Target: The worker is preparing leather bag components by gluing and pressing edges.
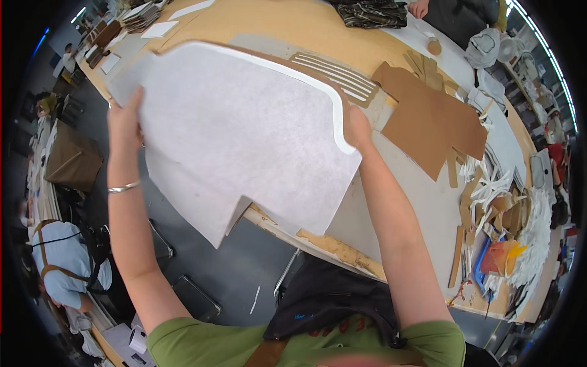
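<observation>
A large whitish sheet is raised in front of me over the near edge of the table, tilted. Along its far and right edge runs a bright white strip, and a thin brown border shows behind it. A notch is cut into its near side. My left hand grips the left edge, thumb on the pale face, with the other fingers mostly behind. At the right edge, beside the strip's end, my right hand is closed on the sheet; its fingertips are hidden.
Brown cut pieces lie to the right on the table, near a slotted panel. White and brown scraps heap beside a red container. Dark folded cloth lies at the far side, near another person's hand. A person works at left.
</observation>
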The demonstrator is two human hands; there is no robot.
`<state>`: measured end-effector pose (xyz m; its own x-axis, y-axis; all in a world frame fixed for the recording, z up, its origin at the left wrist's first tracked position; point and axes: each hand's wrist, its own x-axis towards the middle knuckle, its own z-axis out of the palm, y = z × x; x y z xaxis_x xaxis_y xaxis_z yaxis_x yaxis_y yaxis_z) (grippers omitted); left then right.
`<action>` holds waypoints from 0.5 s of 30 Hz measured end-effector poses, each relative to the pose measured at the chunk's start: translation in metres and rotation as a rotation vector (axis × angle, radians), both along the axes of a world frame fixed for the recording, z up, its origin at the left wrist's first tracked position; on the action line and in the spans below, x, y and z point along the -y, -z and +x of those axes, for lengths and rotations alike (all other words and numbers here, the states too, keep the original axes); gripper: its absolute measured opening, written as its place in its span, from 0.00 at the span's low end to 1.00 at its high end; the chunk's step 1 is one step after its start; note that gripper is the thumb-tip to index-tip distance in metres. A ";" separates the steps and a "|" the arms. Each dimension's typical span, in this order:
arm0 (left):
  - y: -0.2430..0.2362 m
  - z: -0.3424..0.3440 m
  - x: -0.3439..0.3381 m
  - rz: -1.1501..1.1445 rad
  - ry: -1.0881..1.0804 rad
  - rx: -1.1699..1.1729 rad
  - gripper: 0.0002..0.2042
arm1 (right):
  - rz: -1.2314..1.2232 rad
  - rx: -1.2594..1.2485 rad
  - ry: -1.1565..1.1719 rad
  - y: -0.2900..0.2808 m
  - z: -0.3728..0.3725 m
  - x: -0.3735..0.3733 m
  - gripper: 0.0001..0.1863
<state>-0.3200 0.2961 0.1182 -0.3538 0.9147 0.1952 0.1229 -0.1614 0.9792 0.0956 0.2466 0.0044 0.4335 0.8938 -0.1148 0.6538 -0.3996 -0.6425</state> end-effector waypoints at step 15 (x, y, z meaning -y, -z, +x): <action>0.145 0.139 0.102 0.185 0.563 -1.368 0.37 | 0.884 0.812 0.002 -0.206 0.101 -0.047 0.17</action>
<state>-0.1811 0.1944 -0.0271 0.5770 0.7916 0.2011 0.7874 -0.6045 0.1202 0.1969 0.2934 0.2103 0.0970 0.5245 0.8459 0.9950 -0.0295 -0.0958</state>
